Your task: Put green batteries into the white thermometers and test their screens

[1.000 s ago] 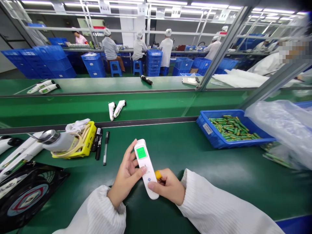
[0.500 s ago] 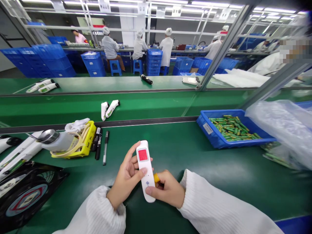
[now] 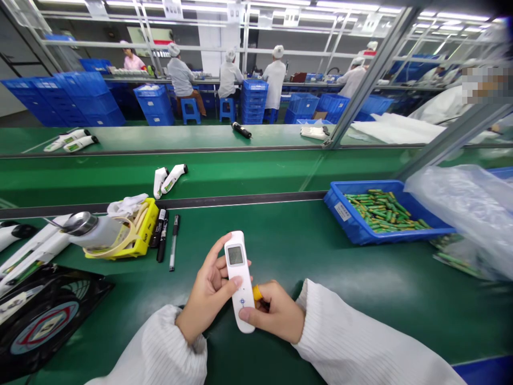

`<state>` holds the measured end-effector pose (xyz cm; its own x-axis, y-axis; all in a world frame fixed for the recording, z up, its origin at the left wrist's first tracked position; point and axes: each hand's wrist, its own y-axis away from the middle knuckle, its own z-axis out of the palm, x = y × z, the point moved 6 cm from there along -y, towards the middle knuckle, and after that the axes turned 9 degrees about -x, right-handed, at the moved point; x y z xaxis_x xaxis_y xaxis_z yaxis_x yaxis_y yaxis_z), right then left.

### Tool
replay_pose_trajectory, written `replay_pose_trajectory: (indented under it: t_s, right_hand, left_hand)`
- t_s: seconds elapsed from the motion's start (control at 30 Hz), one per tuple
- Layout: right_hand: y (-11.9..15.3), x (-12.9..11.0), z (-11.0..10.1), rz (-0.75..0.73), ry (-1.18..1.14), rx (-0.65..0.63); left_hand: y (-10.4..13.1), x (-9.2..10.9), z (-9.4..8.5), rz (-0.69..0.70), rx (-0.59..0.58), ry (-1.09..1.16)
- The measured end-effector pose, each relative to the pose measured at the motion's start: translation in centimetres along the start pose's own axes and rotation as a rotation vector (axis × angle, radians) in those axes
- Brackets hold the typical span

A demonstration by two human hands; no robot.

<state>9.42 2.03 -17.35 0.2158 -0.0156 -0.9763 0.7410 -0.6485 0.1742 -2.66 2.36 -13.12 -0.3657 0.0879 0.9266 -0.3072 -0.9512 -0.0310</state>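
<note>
Conveyor belt, long green (image 3: 280, 176), ran across the far side and carried two white gun-shaped thermometers (image 3: 168, 179). Blue plastic tray of green batteries (image 3: 377, 213) sat on the right of the near green bench. White handheld infrared thermometer (image 3: 239, 280) was held upright at the near centre, display grey and unlit. Left hand (image 3: 206, 294) was wrapped round its body, thumb on the face; right hand (image 3: 276, 310) was closed on its lower end beside a small yellow piece (image 3: 257, 292). Judgement: unit assembled, check in hand, not yet set on the belt.

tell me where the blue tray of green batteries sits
In the head view the blue tray sits right of centre on the green bench, beside the clear plastic bag.
</note>
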Motion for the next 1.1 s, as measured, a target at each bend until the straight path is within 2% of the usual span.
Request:
replay_pose_trajectory:
  t_s: [1.1]
  right_hand:
    - [-0.08,-0.12,0.02,0.017,0.046,-0.010]
  left_hand:
    - [-0.03,-0.04,-0.12,-0.006,0.004,-0.013]
